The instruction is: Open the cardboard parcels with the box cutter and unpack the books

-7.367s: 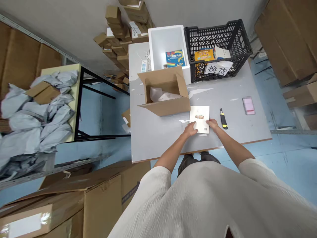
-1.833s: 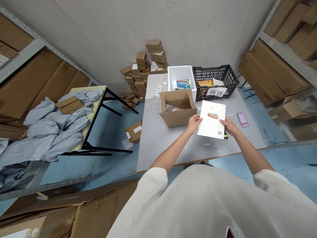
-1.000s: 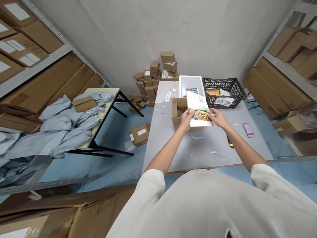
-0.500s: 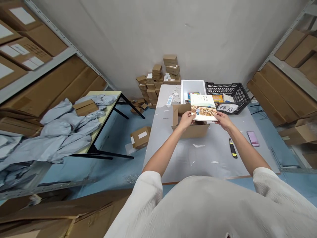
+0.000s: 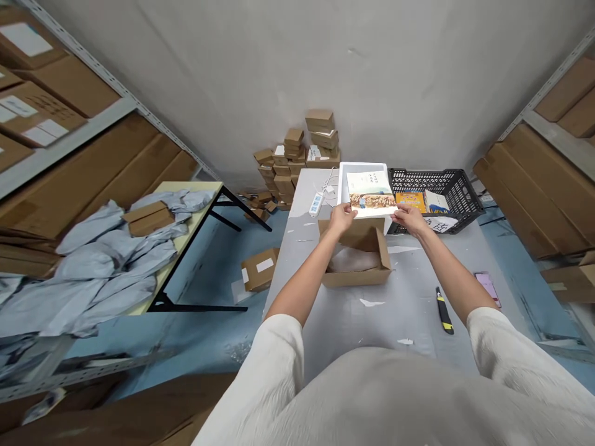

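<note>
I have the book (image 5: 370, 191) up in both hands, right of centre in the frame, its cover showing. The left hand (image 5: 343, 218) has its fingers closed on the lower left corner; the right hand (image 5: 409, 218) has its fingers closed on the lower right. On my feed it hides much of the white bin (image 5: 343, 170), and I cannot tell whether they touch. Just below, the open cardboard box (image 5: 356, 279) stands on the grey bench (image 5: 404, 310). Farther right sit the black crate (image 5: 468, 206) and, lower, the knife (image 5: 444, 311).
</note>
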`<action>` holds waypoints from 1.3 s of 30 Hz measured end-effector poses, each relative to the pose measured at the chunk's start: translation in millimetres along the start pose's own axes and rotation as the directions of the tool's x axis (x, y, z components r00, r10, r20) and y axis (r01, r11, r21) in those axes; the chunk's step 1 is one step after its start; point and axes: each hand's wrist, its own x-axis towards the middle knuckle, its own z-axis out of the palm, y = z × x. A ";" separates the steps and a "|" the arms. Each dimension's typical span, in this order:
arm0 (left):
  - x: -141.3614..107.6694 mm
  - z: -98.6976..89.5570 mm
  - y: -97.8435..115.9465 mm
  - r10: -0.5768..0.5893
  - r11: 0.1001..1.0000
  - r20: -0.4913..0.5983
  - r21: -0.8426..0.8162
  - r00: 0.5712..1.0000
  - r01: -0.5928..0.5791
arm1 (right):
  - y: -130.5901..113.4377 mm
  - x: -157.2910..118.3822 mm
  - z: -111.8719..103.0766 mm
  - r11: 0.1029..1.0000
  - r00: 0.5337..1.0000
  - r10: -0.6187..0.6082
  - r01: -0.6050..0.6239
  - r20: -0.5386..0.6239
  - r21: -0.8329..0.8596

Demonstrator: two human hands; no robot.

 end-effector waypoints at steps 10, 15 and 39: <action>0.1 -19.5 -25.7 0.032 0.963 -0.004 0.270 0.999 -0.029 | 29.6 -1.0 -1.4 0.995 0.993 0.091 -0.088 0.072 -0.045; -20.2 -24.2 -28.6 0.080 0.965 0.016 0.250 0.997 -0.081 | 31.4 -20.4 -0.1 0.991 0.992 0.105 -0.099 0.064 -0.088; -162.3 -134.3 -91.5 -0.367 0.889 0.299 0.391 0.881 0.237 | 100.7 -122.8 -37.0 0.866 0.805 0.346 -0.075 0.482 -0.495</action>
